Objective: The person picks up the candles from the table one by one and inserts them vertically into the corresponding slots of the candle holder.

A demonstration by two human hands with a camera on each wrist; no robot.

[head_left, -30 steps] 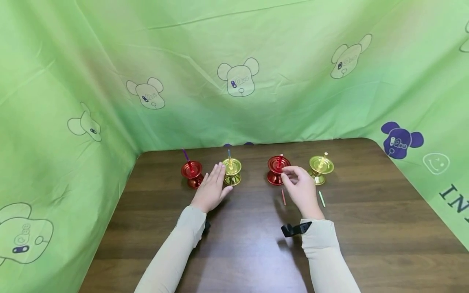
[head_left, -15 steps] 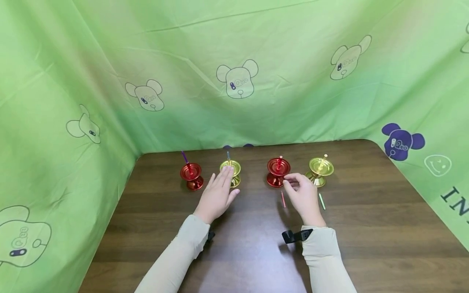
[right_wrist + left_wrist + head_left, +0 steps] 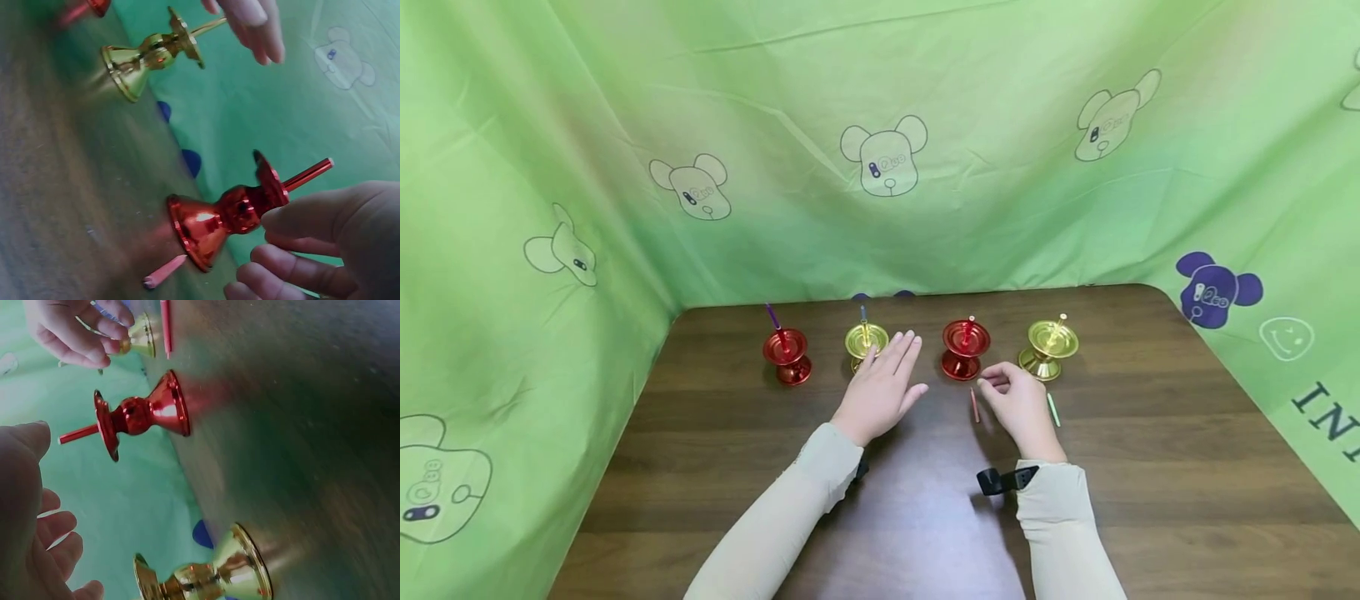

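Note:
My left hand [image 3: 880, 392] hovers with straight fingers just right of a gold candle holder [image 3: 863, 340], which it partly hides; a blue candle [image 3: 863, 313] stands in that holder's tube. The left red candle holder [image 3: 787, 367] bears a tilted purple candle [image 3: 772, 316]. My right hand [image 3: 1018, 412] hangs loosely bent in front of the right red candle holder [image 3: 962, 367], holding nothing; its thumb overlaps the holder in the right wrist view. A pink candle [image 3: 974, 406] lies close left of the right hand, and a green candle [image 3: 1053, 410] lies right of it.
At the right stands another gold candle holder [image 3: 1041, 364]; its upright tube holds no candle, like that of the right red holder. A green printed cloth [image 3: 760, 233] hangs around the far and side edges of the brown wooden table [image 3: 1150, 467].
My left hand has moved right, from between the left two holders, across the front of the gold one. The right hand has drawn back slightly from the red holder toward the pink candle.

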